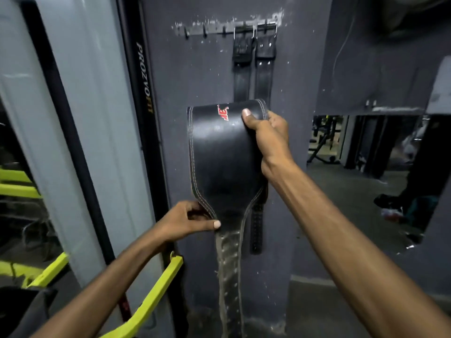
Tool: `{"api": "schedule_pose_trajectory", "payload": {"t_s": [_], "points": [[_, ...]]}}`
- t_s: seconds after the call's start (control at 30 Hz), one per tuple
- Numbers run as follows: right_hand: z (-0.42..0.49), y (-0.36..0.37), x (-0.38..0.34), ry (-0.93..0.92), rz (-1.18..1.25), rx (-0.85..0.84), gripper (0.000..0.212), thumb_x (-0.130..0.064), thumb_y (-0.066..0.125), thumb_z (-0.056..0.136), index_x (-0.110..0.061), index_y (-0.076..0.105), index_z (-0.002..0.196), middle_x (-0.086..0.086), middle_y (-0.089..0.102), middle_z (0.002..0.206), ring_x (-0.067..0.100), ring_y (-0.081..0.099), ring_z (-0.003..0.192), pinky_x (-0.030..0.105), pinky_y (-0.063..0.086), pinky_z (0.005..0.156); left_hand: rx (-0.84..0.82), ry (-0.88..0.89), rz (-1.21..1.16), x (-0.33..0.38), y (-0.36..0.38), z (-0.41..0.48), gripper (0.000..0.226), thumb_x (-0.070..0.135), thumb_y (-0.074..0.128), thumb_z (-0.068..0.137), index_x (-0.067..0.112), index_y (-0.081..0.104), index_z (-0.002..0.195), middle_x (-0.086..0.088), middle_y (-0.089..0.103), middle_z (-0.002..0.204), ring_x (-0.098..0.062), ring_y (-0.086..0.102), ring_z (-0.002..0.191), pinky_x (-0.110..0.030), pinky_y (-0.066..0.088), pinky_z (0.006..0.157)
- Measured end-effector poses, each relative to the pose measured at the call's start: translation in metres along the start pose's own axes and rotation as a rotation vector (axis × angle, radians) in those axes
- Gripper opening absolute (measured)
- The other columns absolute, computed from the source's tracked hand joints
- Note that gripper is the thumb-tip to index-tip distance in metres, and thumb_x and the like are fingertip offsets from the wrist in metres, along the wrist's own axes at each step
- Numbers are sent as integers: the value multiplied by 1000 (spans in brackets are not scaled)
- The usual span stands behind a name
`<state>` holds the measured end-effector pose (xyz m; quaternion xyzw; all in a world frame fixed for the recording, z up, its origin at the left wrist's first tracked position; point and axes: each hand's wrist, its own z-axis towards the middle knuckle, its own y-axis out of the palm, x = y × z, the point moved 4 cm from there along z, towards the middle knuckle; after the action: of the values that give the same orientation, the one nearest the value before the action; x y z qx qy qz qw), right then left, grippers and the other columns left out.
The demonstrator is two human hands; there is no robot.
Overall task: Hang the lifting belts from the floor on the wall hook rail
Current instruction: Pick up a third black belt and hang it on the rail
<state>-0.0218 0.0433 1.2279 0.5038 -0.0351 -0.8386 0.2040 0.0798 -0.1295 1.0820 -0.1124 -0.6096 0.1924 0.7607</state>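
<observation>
The dark grey wall (200, 76) fills the middle of the frame, flecked with pale scuffs, and a yellow-green machine frame (156, 289) sits at lower left. At top centre is the hook rail (219, 29). Two hung belts (241, 67) drop by their buckles from its right-hand hooks, and the hooks toward its left end look bare.

You have the folded belt (219, 152) at frame centre, in front of the wall and well below the rail. Your right hand (266, 132) is clasped over the fold at the top, thumb on the front face. Your left hand (188, 220) pinches the edge where the wide pad narrows.

Watch these from here:
- The buckle is out of sight, so you may reach the rail with nothing to hook, and regripping up high could let the belt slip.
- Your fold sits right in front of the hung belts, so lifting straight up could knock one off its hook. Aim left.
- The loose tail (228, 264) may swing as you raise it.

The belt is glossy black leather and looks stiff. It has pale double stitching along the edge and a red logo partly showing at the fold. Its tail is worn grey, punched with holes, and hangs toward the bottom of the frame.
</observation>
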Motion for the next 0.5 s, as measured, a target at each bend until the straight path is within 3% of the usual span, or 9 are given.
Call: {"api": "schedule_pose_trajectory", "payload": {"t_s": [0.1,0.2,0.23,0.3,0.37,0.4,0.5], "points": [[-2,6,-38,-60,-10,-2,20,-19,74,88,0,67,88,11,68,84,20,63,76,33,51,70,-7,96,-297,58,-35,5,54,64,89,50,24,82,86,3,78,87,-10,71,84,-23,58,79],[-5,16,-58,-83,-16,-16,17,-17,73,90,-13,62,79,10,65,80,20,61,73,31,49,66,-74,126,-562,122,-66,17,67,72,69,67,10,80,90,-1,77,90,-12,70,83,-26,53,87],[-7,20,-63,-88,-22,-22,17,-17,74,90,-13,61,79,10,63,79,20,59,72,31,47,65,-49,116,-595,141,-76,24,68,69,64,73,6,80,91,-3,76,92,-14,70,86,-27,52,91],[-12,28,-70,-102,-45,-36,15,-17,74,89,-11,62,82,10,62,79,19,57,72,30,46,65,30,118,-666,170,-89,31,56,58,75,74,9,75,101,-4,68,103,-19,63,93,-28,41,98],[-18,31,-79,-125,-90,-54,18,-16,74,90,-10,62,79,9,66,78,19,60,72,27,48,64,110,113,-730,177,-98,41,41,44,90,67,19,73,95,-2,50,93,-17,42,84,-32,29,89],[-21,30,-83,-138,-132,-66,19,-18,76,89,-8,64,79,11,70,79,18,63,73,27,50,65,120,109,-778,178,-100,41,33,37,90,68,19,74,91,-1,50,92,-17,41,83,-32,30,89],[-43,23,-90,-164,-230,-146,33,-21,81,86,5,69,101,20,78,100,20,72,83,32,57,74,115,97,-849,188,-91,30,14,19,74,84,10,75,94,-7,72,98,-22,68,92,-35,50,103]]}}
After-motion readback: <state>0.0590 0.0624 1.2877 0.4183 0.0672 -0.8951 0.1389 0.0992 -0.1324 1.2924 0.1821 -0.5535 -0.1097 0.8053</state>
